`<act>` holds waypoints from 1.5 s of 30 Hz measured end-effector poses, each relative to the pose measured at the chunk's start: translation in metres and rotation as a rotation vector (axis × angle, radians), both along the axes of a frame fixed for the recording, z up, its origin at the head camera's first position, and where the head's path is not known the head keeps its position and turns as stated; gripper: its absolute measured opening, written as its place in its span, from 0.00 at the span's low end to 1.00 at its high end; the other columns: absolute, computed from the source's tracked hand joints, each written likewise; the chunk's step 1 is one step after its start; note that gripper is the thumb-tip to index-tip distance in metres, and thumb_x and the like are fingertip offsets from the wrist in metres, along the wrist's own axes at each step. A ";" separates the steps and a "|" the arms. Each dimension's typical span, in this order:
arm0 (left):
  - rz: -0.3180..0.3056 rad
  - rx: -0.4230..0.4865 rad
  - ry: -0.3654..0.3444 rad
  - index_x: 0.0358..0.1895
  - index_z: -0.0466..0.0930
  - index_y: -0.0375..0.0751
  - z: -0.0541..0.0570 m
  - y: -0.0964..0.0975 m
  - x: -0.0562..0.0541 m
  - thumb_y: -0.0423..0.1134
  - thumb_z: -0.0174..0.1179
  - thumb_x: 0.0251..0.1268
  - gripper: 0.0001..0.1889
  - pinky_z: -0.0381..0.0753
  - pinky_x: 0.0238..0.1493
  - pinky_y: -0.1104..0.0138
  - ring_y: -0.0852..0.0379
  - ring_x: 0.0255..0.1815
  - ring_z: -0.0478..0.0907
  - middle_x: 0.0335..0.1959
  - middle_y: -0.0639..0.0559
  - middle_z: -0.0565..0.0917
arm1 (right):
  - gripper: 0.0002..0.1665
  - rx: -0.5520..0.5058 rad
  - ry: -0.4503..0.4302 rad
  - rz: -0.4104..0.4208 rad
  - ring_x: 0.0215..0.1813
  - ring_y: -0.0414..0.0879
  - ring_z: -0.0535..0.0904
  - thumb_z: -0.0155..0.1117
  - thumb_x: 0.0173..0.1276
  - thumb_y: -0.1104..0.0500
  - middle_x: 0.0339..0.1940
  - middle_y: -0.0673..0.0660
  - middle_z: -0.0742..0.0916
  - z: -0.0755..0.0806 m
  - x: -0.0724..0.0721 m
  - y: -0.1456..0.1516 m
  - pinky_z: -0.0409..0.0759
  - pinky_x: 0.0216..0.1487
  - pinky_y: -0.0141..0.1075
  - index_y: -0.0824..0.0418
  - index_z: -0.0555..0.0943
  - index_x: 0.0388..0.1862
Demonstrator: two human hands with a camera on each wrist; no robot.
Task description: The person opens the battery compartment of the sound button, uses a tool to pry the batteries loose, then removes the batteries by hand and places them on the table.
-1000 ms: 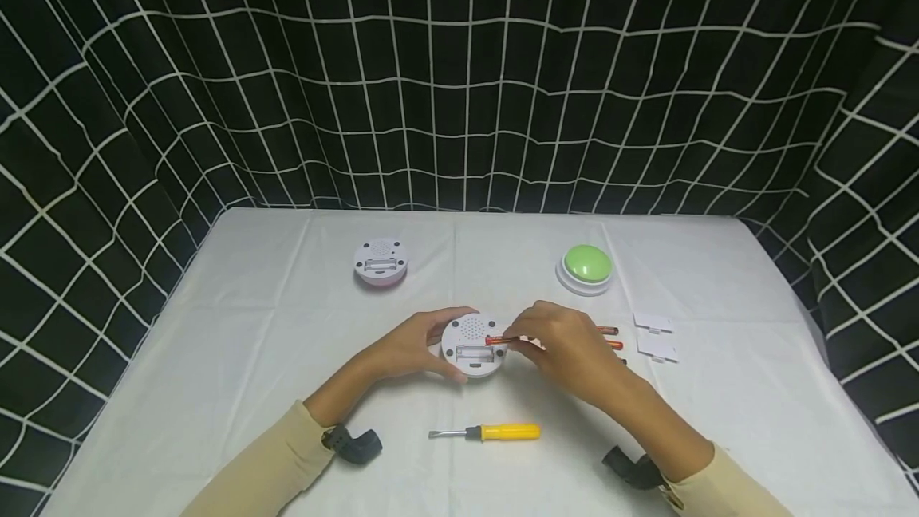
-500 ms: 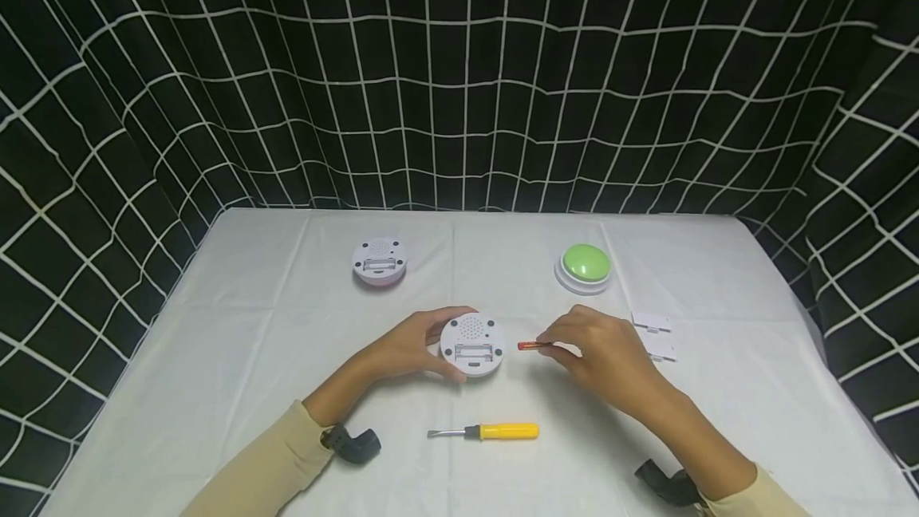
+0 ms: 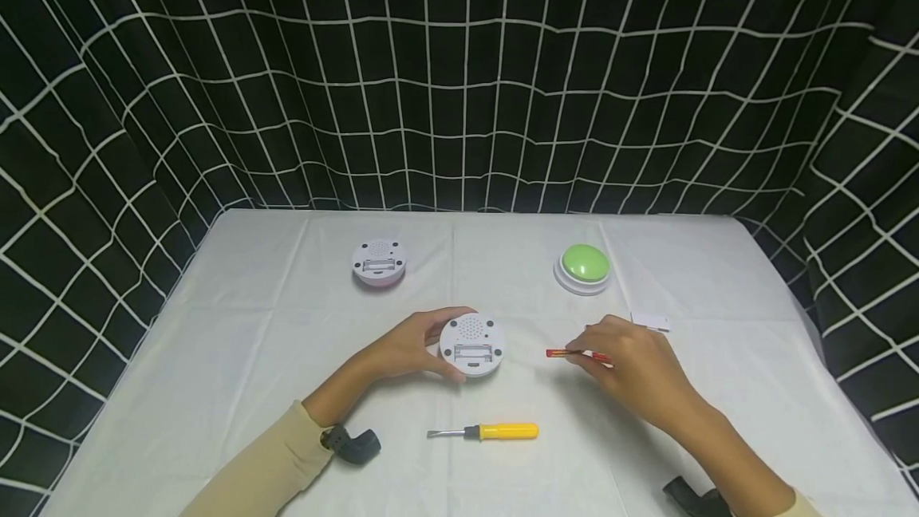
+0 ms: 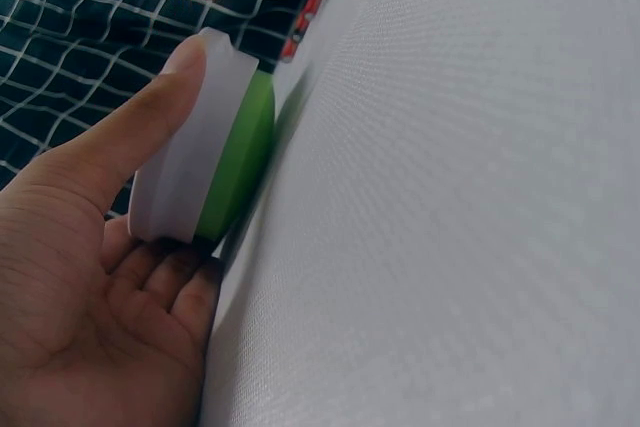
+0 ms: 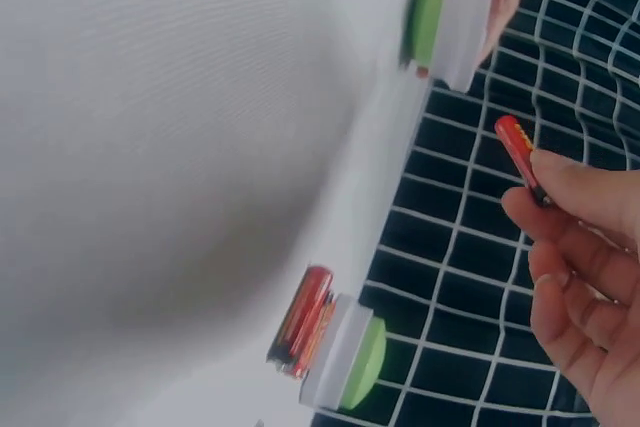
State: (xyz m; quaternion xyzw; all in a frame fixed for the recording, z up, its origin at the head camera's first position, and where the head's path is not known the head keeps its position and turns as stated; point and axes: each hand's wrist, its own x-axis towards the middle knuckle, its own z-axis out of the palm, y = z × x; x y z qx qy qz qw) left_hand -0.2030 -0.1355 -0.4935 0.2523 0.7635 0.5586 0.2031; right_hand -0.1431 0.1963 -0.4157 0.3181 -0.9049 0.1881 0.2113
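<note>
My left hand (image 3: 405,345) grips a round white buzzer (image 3: 471,327) by its edge, thumb on the near side. It is upside down, its open battery compartment facing up, and a green dome (image 4: 240,162) shows beneath it in the left wrist view. To the right, my right hand (image 3: 639,373) pinches a red battery (image 5: 515,142) between thumb and finger, above the table. Behind those fingers, more red batteries (image 5: 305,317) lie on the cloth, partly hidden by the hand in the head view.
A yellow-handled screwdriver (image 3: 502,431) lies in front of the hands. An upside-down buzzer (image 3: 379,262) with a pinkish underside stands at back left, a green-domed one (image 3: 585,266) at back right. A white battery cover (image 3: 650,321) shows beyond my right hand.
My right hand has moved right, away from the buzzer, with the battery between its fingers, and now hides one of the white covers. The left hand and its buzzer stay in place.
</note>
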 end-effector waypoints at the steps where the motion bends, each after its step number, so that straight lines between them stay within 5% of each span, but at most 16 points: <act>1: 0.001 -0.001 0.000 0.75 0.68 0.53 0.000 0.000 0.000 0.36 0.84 0.41 0.51 0.63 0.75 0.67 0.63 0.72 0.70 0.70 0.59 0.75 | 0.17 0.008 -0.001 -0.009 0.32 0.37 0.82 0.85 0.44 0.65 0.29 0.41 0.87 0.000 0.001 0.002 0.77 0.24 0.33 0.48 0.91 0.32; 8: 0.001 -0.009 -0.004 0.75 0.67 0.53 -0.001 0.000 -0.001 0.37 0.84 0.41 0.52 0.63 0.76 0.66 0.62 0.72 0.69 0.72 0.59 0.74 | 0.19 0.028 -0.007 -0.055 0.39 0.43 0.87 0.85 0.41 0.67 0.38 0.47 0.91 -0.002 0.005 0.016 0.77 0.24 0.34 0.48 0.91 0.32; 22: 0.003 -0.007 -0.006 0.76 0.67 0.53 -0.002 0.000 0.000 0.38 0.84 0.41 0.52 0.62 0.76 0.66 0.62 0.73 0.68 0.72 0.59 0.74 | 0.17 0.065 -0.012 -0.104 0.34 0.41 0.84 0.84 0.43 0.64 0.31 0.41 0.89 -0.012 0.014 0.036 0.80 0.27 0.40 0.48 0.91 0.32; 45: 0.009 -0.009 -0.008 0.75 0.67 0.53 -0.001 0.000 0.000 0.37 0.84 0.41 0.52 0.62 0.77 0.65 0.62 0.73 0.68 0.71 0.60 0.74 | 0.11 0.161 -0.192 -0.192 0.32 0.40 0.81 0.84 0.49 0.61 0.28 0.42 0.88 -0.021 0.005 0.047 0.79 0.28 0.41 0.49 0.90 0.30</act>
